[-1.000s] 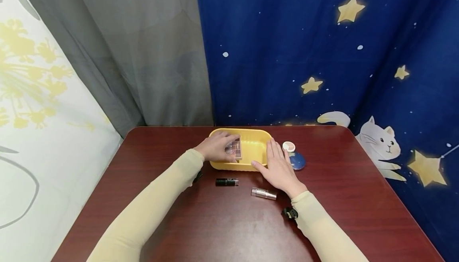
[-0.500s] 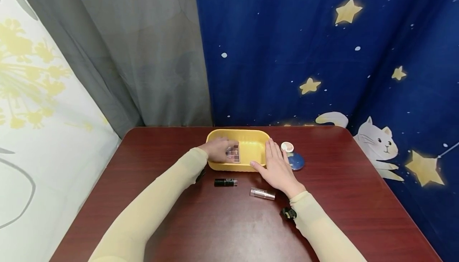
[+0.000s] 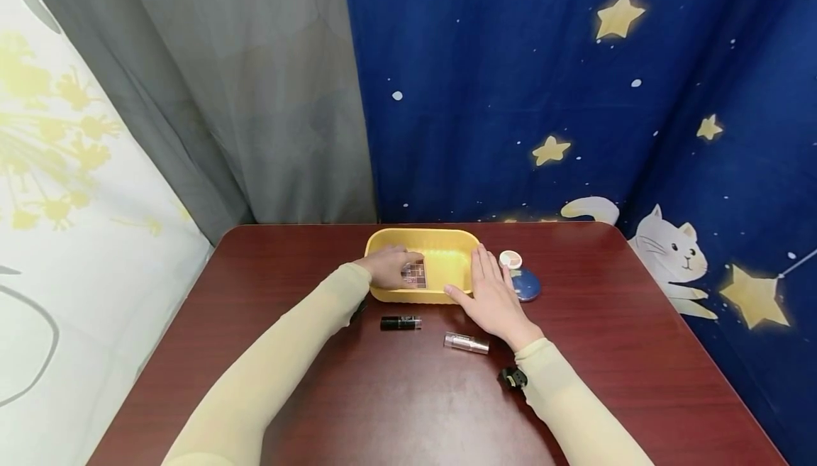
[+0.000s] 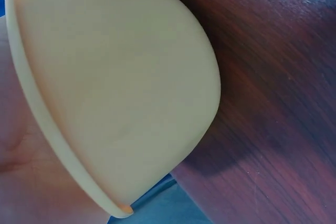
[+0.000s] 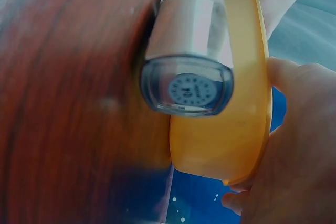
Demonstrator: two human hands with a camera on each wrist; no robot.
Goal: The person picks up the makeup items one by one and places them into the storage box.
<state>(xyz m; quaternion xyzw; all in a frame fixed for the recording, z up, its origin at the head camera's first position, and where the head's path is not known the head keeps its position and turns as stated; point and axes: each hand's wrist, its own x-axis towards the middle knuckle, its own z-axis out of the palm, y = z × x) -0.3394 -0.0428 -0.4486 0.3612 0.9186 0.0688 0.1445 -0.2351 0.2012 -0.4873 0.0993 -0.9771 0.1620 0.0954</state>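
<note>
My left hand [image 3: 387, 267] reaches into the left end of a yellow plastic basket [image 3: 453, 297] and holds an eyeshadow palette [image 3: 416, 276] low inside it, thumb and fingers at opposite edges. The palette shows a grid of brownish pans; its left part is hidden under the hand. My right hand [image 3: 496, 304] rests on the basket's right rim, fingers straight and thumb apart at the near edge. In the left wrist view a pale yellow sleeve [image 4: 121, 87] hides most of the hand. The right wrist view shows my right thumb [image 5: 286, 74] against the rim.
A black lipstick-like tube [image 3: 401, 323] and a silver, clear-capped tube [image 3: 467, 342] lie in front of the basket. Right of it are a small round white pan [image 3: 510, 259] and a round blue case [image 3: 526, 285]. Curtains hang behind the dark red table [image 3: 408, 395].
My left hand has lowered the eyeshadow palette toward the basket's floor at the left end. The right hand stays at the right rim. The view has shifted slightly.
</note>
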